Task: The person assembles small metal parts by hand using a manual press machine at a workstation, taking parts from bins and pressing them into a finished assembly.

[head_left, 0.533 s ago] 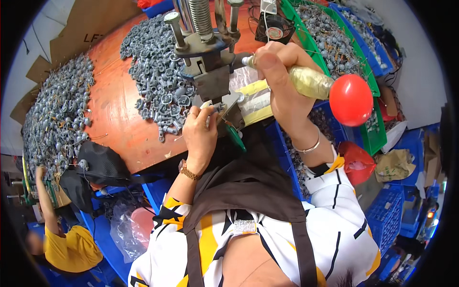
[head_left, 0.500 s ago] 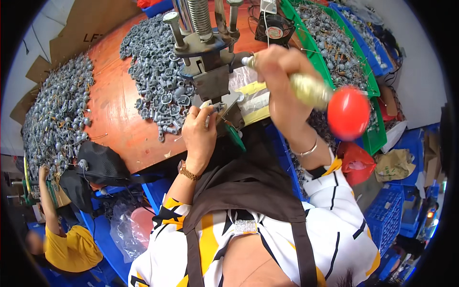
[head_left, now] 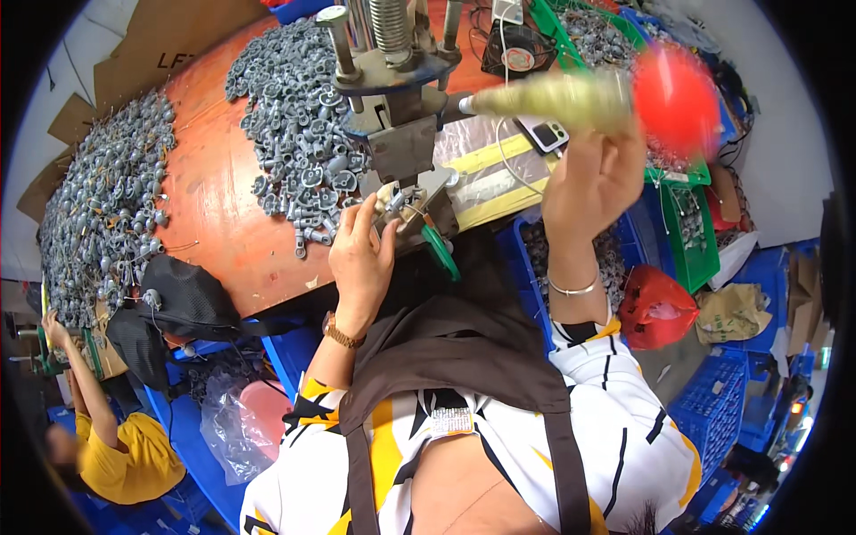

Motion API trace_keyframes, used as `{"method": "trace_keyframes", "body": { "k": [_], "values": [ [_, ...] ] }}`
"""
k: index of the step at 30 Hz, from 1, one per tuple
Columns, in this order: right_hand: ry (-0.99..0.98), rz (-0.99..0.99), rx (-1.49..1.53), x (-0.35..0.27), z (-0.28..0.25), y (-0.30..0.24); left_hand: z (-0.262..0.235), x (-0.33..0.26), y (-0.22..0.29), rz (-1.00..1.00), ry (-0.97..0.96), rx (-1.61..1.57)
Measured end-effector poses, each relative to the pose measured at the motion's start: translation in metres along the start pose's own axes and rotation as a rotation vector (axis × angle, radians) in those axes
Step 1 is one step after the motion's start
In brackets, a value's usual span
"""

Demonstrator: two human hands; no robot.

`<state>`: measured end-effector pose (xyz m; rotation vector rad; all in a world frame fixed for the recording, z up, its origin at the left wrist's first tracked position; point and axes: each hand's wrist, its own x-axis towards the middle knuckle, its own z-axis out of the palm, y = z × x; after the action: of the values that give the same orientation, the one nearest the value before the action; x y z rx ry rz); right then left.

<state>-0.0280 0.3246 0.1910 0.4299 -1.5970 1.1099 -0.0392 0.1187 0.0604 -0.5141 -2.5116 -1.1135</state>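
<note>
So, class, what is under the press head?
Below the press head, a small grey plastic part shows near the left hand. The head itself covers whatever lies farther back beneath it.

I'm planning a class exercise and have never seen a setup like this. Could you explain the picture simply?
There is no robot: a person works with two bare hands. The view comes from a wide fisheye camera on that person's head, looking down, so straight edges look bent.

The metal machine with a coil spring is at a reddish-orange table. From its side reaches a yellowish handle with a red knob.

On the table lie a pile of gray parts and, further left, a heap of gray parts with wires.

The left hand is close below the machine; whether it holds anything is unclear. The right hand is at the handle, but blur hides whether its grip is closed.
</note>
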Motion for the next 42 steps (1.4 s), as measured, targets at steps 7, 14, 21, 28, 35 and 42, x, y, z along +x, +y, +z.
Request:
{"method": "trace_keyframes", "body": {
  "k": [7, 14, 21, 28, 35, 42],
  "values": [
    [-0.236, 0.652, -0.063, -0.096, -0.015, 0.034, -0.062, 0.000, 0.012, -0.254, -0.726, -0.441],
    [-0.196, 0.834, -0.192, -0.106, -0.079, 0.050, -0.094, -0.008, 0.029, -0.331, -0.594, -1.364],
    [0.016, 0.761, -0.213, -0.060, -0.117, 0.093, -0.209, 0.107, -0.081, 0.096, 0.741, -0.998],
    [0.101, 0.521, -1.025, 0.023, -0.201, 0.248, -0.121, 0.049, -0.106, -0.404, 0.426, -0.609],
    [-0.129, 0.860, -1.348, 0.071, -0.223, 0.328, -0.066, 0.017, -0.100, -0.331, 0.188, -0.516],
    [0.367, 0.732, -0.264, 0.168, -0.298, 0.304, -0.071, 0.026, -0.106, -0.241, 0.144, -0.347]
  ]
}}
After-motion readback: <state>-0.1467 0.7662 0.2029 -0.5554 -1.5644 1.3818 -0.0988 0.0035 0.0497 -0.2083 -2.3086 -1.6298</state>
